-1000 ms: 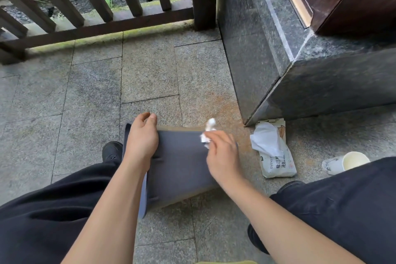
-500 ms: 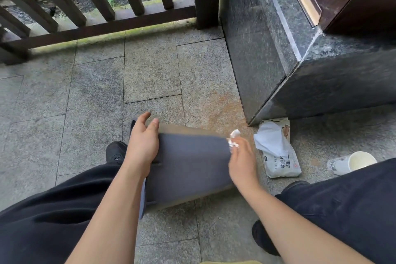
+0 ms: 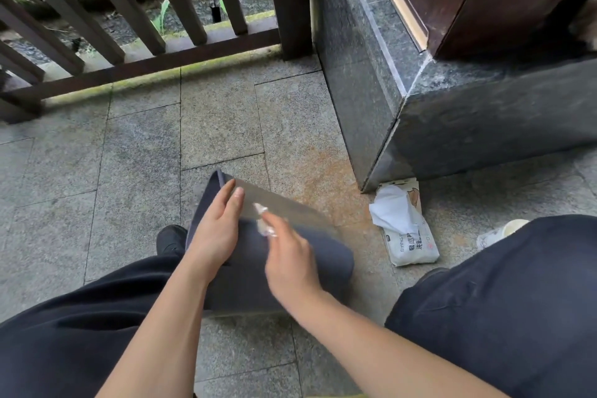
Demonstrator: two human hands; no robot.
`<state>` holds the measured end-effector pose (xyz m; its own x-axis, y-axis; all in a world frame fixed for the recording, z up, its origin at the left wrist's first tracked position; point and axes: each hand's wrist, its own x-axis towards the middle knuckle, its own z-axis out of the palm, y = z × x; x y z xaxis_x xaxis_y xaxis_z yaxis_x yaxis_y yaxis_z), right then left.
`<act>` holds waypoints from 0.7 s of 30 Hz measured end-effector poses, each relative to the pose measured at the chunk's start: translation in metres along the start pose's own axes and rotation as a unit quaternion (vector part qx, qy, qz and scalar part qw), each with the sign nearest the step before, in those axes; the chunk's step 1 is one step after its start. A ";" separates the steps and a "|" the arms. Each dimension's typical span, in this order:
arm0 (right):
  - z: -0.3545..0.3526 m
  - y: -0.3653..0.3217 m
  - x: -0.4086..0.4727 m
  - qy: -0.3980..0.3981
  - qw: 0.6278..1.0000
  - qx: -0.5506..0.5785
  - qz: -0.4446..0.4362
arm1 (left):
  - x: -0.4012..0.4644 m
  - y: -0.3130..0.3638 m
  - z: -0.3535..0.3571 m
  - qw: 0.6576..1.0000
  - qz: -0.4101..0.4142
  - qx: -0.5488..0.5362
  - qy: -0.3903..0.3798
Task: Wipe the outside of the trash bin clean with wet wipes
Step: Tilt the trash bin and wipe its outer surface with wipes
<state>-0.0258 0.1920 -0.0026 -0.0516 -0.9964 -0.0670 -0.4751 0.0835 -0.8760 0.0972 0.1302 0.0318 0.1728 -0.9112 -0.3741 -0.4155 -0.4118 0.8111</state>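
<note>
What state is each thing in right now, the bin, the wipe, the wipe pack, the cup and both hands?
Trash bin: tipped on its side on the floor.
Wet wipe: crumpled, pressed against the bin.
Wipe pack: lying flat, one sheet pulled out.
Cup: on its side, partly hidden.
Left hand: steadying the bin.
Right hand: pinching the wipe.

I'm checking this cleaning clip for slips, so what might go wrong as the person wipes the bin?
1. The trash bin lies on its side, steadied only by the left hand; a hard stroke might roll or slide it.
2. The right hand pinches a small wad of wet wipe, so fingers may rub the dirty wall.
3. The wet wipe pack lies open, so a loose sheet may dry.
</note>
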 end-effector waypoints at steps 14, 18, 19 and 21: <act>-0.107 0.004 0.052 0.040 0.992 0.043 0.109 | -0.014 -0.014 0.002 0.999 0.026 0.033 0.001; -0.149 0.027 0.076 0.076 0.978 0.050 0.190 | -0.022 -0.024 -0.002 0.994 0.052 0.084 -0.055; -0.150 0.029 0.079 0.073 0.974 0.066 0.205 | -0.024 -0.025 -0.003 0.993 0.054 0.082 -0.068; -0.142 0.034 0.082 0.055 0.972 0.073 0.218 | -0.027 -0.025 -0.002 0.992 0.057 0.078 -0.078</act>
<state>-0.1703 0.1145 0.0301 -0.3171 -0.8586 -0.4028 -0.2580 0.4868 -0.8345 0.1047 0.1655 0.0224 -0.0189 -0.9334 -0.3583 -0.5603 -0.2869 0.7770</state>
